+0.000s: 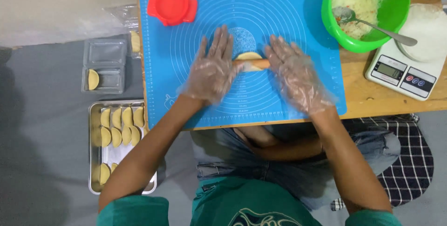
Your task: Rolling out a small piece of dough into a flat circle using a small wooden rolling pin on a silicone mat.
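I sit cross-legged on the floor in jeans and a green shirt, looking down over a low wooden tabletop (372,100). On the floor beside my left arm lies a metal tray (95,179) holding rows of pale, folded half-moon dumplings (122,124). Just past it sits a clear plastic container (104,65) with one more dumpling inside.

Both of my hands wear thin, clear plastic gloves. My left hand (213,70) and my right hand (295,74) lie flat and open, fingers stretched forward, palms pressing down on the two ends of a slim wooden rolling pin (253,63). Neither hand curls around it. The pin lies crosswise between my hands, on top of a small, pale yellow round of dough (249,56). The dough rests near the middle of a blue silicone mat (260,7) printed with rings.

Farther away, at the mat's far left corner, sits a red plastic dumpling press (172,4). At the far right, a green bowl (396,2) holds shredded pale filling (356,2) and a metal spoon (372,23). Beside the bowl, a white kitchen scale (402,72) carries a white mound.
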